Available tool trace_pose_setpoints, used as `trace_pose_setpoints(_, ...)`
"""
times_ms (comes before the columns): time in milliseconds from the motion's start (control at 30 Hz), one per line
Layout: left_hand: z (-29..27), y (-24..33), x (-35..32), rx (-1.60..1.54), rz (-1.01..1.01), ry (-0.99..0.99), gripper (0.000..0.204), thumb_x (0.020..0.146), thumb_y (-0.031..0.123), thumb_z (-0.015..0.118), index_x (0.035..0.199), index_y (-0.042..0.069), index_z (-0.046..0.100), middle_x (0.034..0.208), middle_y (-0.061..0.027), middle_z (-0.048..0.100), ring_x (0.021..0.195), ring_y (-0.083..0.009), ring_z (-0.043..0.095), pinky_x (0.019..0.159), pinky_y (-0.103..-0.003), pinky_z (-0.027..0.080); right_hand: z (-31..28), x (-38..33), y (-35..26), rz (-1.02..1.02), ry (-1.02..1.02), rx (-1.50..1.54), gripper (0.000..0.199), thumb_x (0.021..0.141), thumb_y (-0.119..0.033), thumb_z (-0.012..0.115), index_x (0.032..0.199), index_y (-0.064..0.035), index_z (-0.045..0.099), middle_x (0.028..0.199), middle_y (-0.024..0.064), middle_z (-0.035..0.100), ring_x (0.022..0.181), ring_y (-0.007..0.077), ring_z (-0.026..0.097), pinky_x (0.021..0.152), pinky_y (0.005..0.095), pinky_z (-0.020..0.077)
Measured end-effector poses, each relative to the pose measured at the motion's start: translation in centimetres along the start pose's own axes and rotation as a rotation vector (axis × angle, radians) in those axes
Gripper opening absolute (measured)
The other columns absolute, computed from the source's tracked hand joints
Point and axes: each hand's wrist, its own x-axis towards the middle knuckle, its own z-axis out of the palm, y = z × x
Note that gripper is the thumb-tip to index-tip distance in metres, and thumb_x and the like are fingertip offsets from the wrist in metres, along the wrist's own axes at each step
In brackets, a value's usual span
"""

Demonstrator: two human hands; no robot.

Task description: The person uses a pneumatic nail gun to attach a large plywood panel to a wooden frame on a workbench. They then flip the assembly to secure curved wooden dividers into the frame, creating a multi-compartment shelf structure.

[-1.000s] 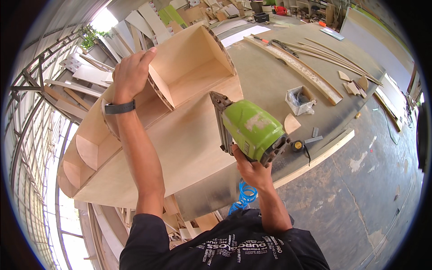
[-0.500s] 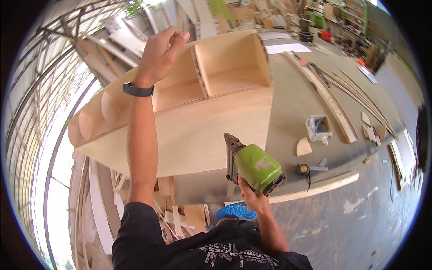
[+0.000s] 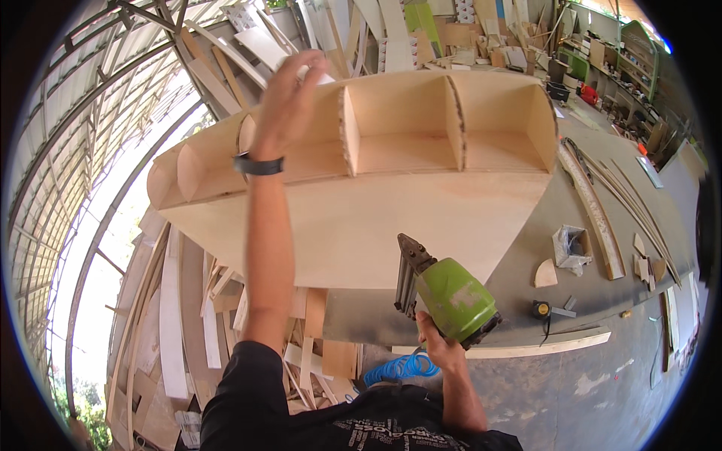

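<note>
One nailer [image 3: 457,301] in right hand [image 3: 442,346]

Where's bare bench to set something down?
Tabletop between the wooden unit and plastic-lined box; also the band along the unit's near edge, left of the nail gun. Crowded: right side, with thin slats, offcuts, tape measure.
</note>
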Motion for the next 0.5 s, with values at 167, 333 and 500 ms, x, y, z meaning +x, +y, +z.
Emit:
trace_pose_setpoints(167,1.4,0.2,2.2,0.301,-0.204,-0.423,0.066,0.108,0.056,0.043,0.091,-0.003,0.068,0.092,-0.0261,0.069,0.094,-0.0445,0.065,0.088,-0.046,0.050,4.0,0.2,1.5,-0.029,-0.001,-0.083,0.016,0.099,-0.022,0.072,0.102,-0.0069,0.072,0.085,0.0080,0.070,0.075,0.0215,0.067,0.068,0.0369,0.0524)
trace_pose_setpoints(333,1.6,0.1,0.0,0.319,-0.111,-0.349,0.063,0.110,0.048,0.042,0.075,-0.003,0.058,0.071,-0.0231,0.062,0.072,-0.0472,0.059,0.075,-0.053,0.046,8.4,1.3,1.7,-0.269,0.218,-0.254,0.010,0.099,-0.015,0.071,0.091,-0.0084,0.069,0.071,0.0020,0.063,0.061,0.0146,0.060,0.057,0.0332,0.0486)
trace_pose_setpoints(500,2.2,-1.5,-0.8,0.344,0.022,-0.242,0.058,0.111,0.045,0.041,0.084,-0.002,0.061,0.072,-0.0227,0.062,0.077,-0.0466,0.062,0.077,-0.053,0.047,10.2,2.7,1.8,-0.346,0.300,-0.382,0.012,0.099,-0.015,0.070,0.087,-0.0119,0.071,0.065,0.0000,0.064,0.059,0.0153,0.063,0.056,0.0338,0.0481)
